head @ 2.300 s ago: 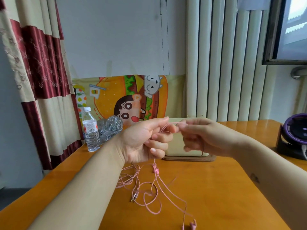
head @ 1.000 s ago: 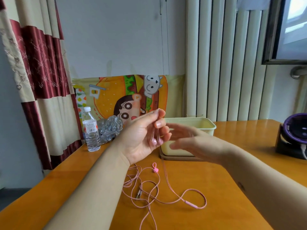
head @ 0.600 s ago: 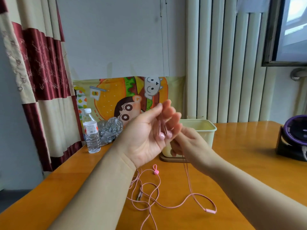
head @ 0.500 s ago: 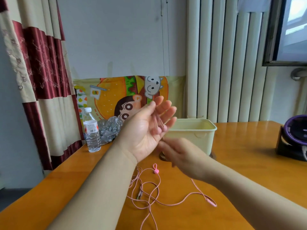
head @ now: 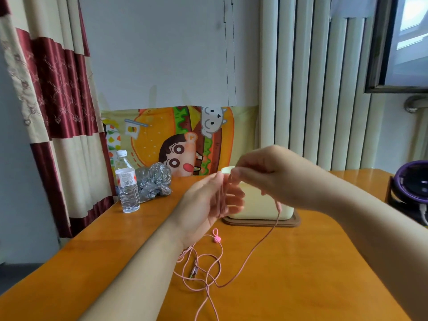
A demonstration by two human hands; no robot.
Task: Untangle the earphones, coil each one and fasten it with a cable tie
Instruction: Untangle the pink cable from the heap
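A pink earphone cable (head: 249,257) runs from my raised hands down to a loose tangle on the orange table (head: 301,274). My left hand (head: 208,202) is held upright with its fingers stretched out, and loops of the cable are wound around them. My right hand (head: 275,177) is above and to the right of it, pinching the cable at the left fingertips. A small pink cable tie (head: 216,237) lies on the table just below my left wrist. The jack plug (head: 194,272) rests in the tangle.
A pale yellow box (head: 259,205) on a brown tray stands behind my hands. A water bottle (head: 127,181) and a crumpled plastic bag (head: 152,181) sit at the back left by the curtain. A purple and black device (head: 410,186) is at the right edge.
My right hand has come up from below the left hand to its fingertips, carrying the cable over them. The slack on the table has shortened and pulled straighter.
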